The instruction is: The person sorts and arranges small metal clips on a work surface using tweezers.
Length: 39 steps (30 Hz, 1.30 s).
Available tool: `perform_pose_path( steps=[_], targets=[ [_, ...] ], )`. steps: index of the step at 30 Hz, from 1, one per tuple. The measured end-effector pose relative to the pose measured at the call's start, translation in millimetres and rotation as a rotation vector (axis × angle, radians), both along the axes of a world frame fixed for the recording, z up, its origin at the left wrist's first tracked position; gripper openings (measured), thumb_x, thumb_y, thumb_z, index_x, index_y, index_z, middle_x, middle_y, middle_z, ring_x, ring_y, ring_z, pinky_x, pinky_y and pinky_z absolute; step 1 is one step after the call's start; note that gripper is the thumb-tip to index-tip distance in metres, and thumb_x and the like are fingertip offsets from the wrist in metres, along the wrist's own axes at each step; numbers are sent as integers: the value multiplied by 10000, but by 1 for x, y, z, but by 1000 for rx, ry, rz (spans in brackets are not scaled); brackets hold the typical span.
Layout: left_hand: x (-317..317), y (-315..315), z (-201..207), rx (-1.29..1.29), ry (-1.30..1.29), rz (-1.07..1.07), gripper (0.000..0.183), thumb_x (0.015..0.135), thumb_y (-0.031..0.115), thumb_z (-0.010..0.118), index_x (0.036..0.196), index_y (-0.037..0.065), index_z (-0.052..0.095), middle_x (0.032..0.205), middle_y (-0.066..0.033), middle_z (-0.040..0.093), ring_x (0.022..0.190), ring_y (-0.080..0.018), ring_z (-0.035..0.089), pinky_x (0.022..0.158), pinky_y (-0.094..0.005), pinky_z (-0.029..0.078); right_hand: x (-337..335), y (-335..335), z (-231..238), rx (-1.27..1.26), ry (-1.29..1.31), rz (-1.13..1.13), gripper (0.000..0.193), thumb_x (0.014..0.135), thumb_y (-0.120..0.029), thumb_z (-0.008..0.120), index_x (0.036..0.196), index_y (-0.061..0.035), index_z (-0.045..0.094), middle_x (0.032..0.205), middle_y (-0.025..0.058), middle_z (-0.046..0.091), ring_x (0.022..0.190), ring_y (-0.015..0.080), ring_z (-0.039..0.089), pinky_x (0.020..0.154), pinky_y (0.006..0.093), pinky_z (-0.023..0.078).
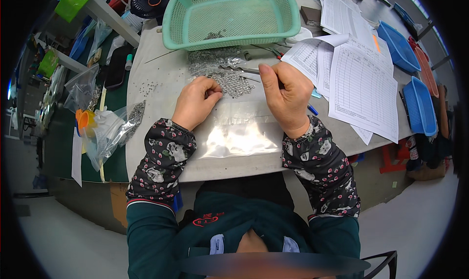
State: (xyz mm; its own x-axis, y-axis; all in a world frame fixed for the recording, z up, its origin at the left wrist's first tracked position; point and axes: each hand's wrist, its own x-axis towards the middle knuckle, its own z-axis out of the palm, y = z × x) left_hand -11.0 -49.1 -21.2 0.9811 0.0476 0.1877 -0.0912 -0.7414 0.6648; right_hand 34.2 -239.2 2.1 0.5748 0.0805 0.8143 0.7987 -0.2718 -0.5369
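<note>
My right hand (288, 95) is closed round a dark, slender tool with a twisted front end, like a drill bit (235, 69). The tool points left, over a spread of small silvery metal parts (237, 85). At the left edge of these parts, my left hand (198, 102) has its fingers curled and pinched together; whatever is between them is too small to make out. Behind the loose parts lies a clear bag (210, 59) filled with similar dark grey pieces. A flat clear plastic bag (239, 132) lies on the table between my forearms, reflecting light.
A green perforated basket (232, 43) stands at the back. Printed sheets (364, 88) cover the right side, with a blue pen (312, 110) beside them and blue baskets (420, 105) beyond. Leftward are a bag of small parts (132, 120), a phone (117, 66) and a fan (154, 0).
</note>
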Motion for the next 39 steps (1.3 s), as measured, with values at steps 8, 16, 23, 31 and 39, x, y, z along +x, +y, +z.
perform_pose_path(
  steps=[8,16,23,31,39],
  targets=[
    [0,0,-4,110,24,24,85,725,123,638,767,53,614,788,-74,558,712,-247,576,623,-348,456,-2,9,0,-28,17,-1,259,776,-89,639,575,-21,492,504,82,432,430,231,413,414,329,307],
    [0,11,-8,129,-86,-77,100,735,59,618,800,1,569,751,-78,529,658,-214,557,606,-297,450,-2,21,1,-62,19,8,259,774,-95,644,576,-21,495,506,82,439,428,231,415,413,331,302],
    [-2,44,8,-980,451,-82,102,909,129,477,976,53,472,762,17,467,570,-31,353,394,-150,236,-2,28,3,-125,29,76,175,753,-78,647,628,-16,542,548,85,496,460,236,476,431,323,344],
    [-3,50,12,-1436,442,-175,97,924,135,435,957,45,450,857,-19,445,585,-47,351,354,-140,216,-4,31,10,-156,62,112,131,752,-61,640,667,-10,554,583,95,517,482,240,496,443,320,362],
    [-3,48,15,-1463,461,-238,106,933,153,421,958,52,443,864,-22,425,578,-40,333,352,-132,208,-3,30,10,-132,65,94,128,754,-59,636,673,-8,551,583,96,517,488,245,502,447,321,368]
  ],
)
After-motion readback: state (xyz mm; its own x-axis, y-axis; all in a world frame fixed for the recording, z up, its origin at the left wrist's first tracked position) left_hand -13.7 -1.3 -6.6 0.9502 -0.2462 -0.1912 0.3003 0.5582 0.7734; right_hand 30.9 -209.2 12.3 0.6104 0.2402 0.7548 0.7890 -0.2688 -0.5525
